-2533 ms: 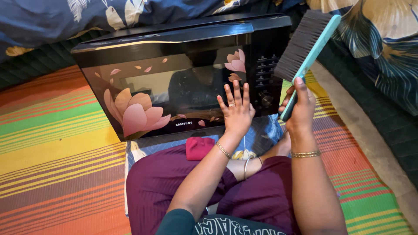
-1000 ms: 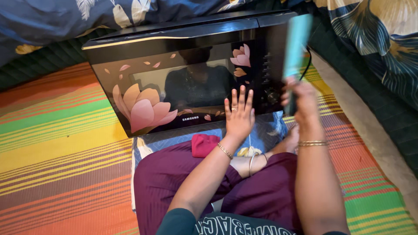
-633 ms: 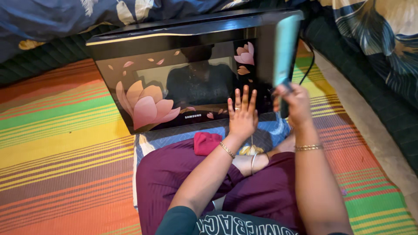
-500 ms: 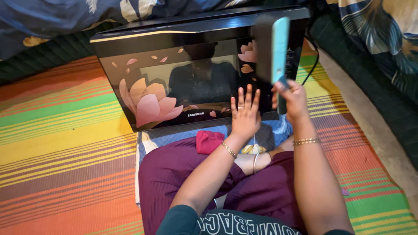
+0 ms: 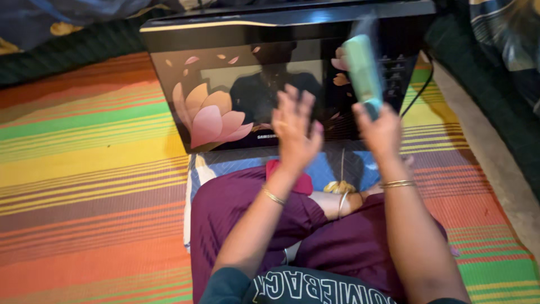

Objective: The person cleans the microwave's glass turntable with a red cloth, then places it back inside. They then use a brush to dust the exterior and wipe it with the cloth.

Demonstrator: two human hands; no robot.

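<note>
A black microwave oven (image 5: 236, 62) with pink flower prints on its glass door stands on a striped mat in front of me. My right hand (image 5: 381, 130) grips the handle of a teal hand brush (image 5: 363, 70), held upright and blurred in front of the oven's control panel. My left hand (image 5: 293, 130) is lifted off the door, fingers spread, blurred and holding nothing. A red cloth (image 5: 292, 179) lies on my lap below the left hand.
A colourful striped mat (image 5: 84, 169) covers the floor. A black power cord (image 5: 419, 93) trails off the oven's right side. A blue patterned cloth (image 5: 236, 163) lies under the oven's front edge. Dark bedding borders the top and right.
My left hand has come off the oven door and lifted toward me. The brush has swung from the oven's right side to in front of the control panel. The view shifted left.
</note>
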